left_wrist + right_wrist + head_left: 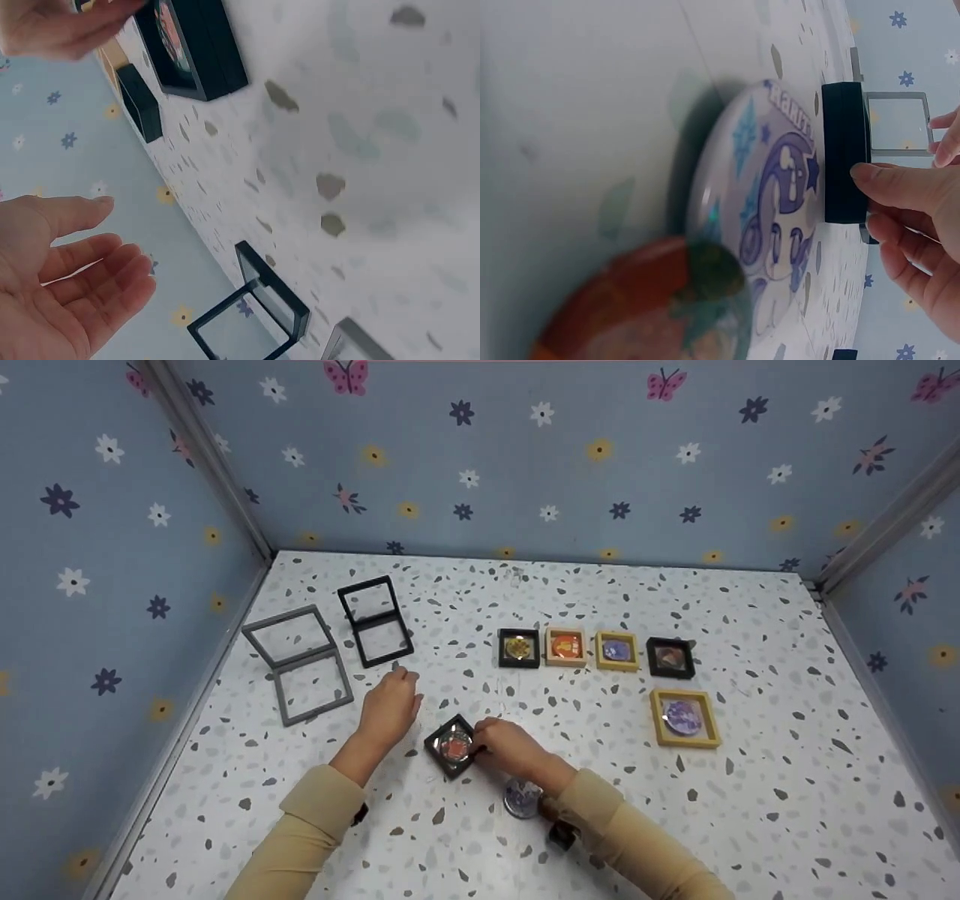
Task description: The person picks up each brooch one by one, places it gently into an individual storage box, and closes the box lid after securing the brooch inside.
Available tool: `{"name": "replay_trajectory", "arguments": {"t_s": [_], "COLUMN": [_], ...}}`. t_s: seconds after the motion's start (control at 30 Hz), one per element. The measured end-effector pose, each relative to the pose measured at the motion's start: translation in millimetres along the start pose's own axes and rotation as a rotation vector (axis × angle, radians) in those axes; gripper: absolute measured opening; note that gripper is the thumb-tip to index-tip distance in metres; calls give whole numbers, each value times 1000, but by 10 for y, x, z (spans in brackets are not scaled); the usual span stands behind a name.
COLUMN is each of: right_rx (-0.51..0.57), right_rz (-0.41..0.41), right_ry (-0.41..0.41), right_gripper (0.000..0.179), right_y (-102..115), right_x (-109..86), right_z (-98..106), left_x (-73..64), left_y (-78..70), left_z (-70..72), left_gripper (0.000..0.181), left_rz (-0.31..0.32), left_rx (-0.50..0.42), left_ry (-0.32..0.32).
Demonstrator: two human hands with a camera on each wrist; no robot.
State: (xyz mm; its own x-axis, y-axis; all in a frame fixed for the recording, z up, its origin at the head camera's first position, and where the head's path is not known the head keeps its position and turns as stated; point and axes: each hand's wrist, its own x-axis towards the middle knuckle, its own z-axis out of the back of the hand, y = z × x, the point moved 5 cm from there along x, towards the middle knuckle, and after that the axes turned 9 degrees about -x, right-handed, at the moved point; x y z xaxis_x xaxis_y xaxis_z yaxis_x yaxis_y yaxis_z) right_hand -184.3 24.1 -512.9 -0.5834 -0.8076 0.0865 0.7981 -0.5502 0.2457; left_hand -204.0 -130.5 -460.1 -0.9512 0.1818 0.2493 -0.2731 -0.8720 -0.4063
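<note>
My right hand pinches the near right edge of a small black display frame, with a round reddish badge inside behind clear film. In the right wrist view its thumb lies on the dark side of the frame. My left hand hovers left of this frame, fingers relaxed and holding nothing, as the left wrist view shows. Close to the right wrist lies a round purple-and-white badge. A red-and-green badge shows beside it in the right wrist view; the right forearm partly hides it in the head view.
An unfolded grey frame and an unfolded black frame stand at the left. Small frames with badges, black, pink, yellow and black, form a row; a larger yellow frame lies nearer. Flowered walls enclose the table.
</note>
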Motion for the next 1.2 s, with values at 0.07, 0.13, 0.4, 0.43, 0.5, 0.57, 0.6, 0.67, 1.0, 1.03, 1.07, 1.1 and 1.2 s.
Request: {"name": "replay_trajectory", "arguments": {"t_s": [0.07, 0.13, 0.4, 0.43, 0.5, 0.57, 0.6, 0.67, 1.0, 1.03, 1.07, 1.1, 1.2], "right_rx": [-6, -9, 8, 8, 20, 34, 42, 56, 107, 109, 111, 112, 116], "right_rz": [-2, -7, -34, -37, -49, -70, -82, -104, -207, -216, -221, -226, -252], "right_ry": [-6, -12, -52, -55, -58, -56, -56, -58, -84, -87, -93, -100, -108], "right_gripper": [14, 14, 10, 9, 10, 10, 10, 9, 12, 12, 12, 12, 12], "right_y": [-12, -29, -125, -140, -176, -219, -242, -290, -512, -529, -545, -559, -609], "right_x": [-15, -32, -117, -130, -160, -194, -211, -249, -448, -470, -491, -512, -576], "right_z": [10, 18, 79, 88, 102, 111, 115, 121, 201, 208, 216, 223, 228], "left_x": [63, 127, 413, 450, 525, 596, 631, 700, 954, 969, 982, 995, 1040], "left_y": [29, 62, 225, 250, 300, 346, 368, 415, 732, 766, 797, 825, 910], "left_z": [38, 78, 204, 211, 217, 217, 216, 214, 229, 235, 240, 244, 250], "left_gripper": [23, 24, 22, 23, 27, 33, 34, 36, 35, 38, 40, 42, 45], "left_rz": [-11, -14, -49, -47, -36, -12, 0, 20, 103, 120, 136, 152, 198], "left_rx": [15, 27, 87, 97, 119, 135, 141, 141, 129, 128, 130, 131, 137], "left_ry": [-13, -21, -62, -65, -54, -28, -16, -1, 3, 13, 24, 36, 67]}}
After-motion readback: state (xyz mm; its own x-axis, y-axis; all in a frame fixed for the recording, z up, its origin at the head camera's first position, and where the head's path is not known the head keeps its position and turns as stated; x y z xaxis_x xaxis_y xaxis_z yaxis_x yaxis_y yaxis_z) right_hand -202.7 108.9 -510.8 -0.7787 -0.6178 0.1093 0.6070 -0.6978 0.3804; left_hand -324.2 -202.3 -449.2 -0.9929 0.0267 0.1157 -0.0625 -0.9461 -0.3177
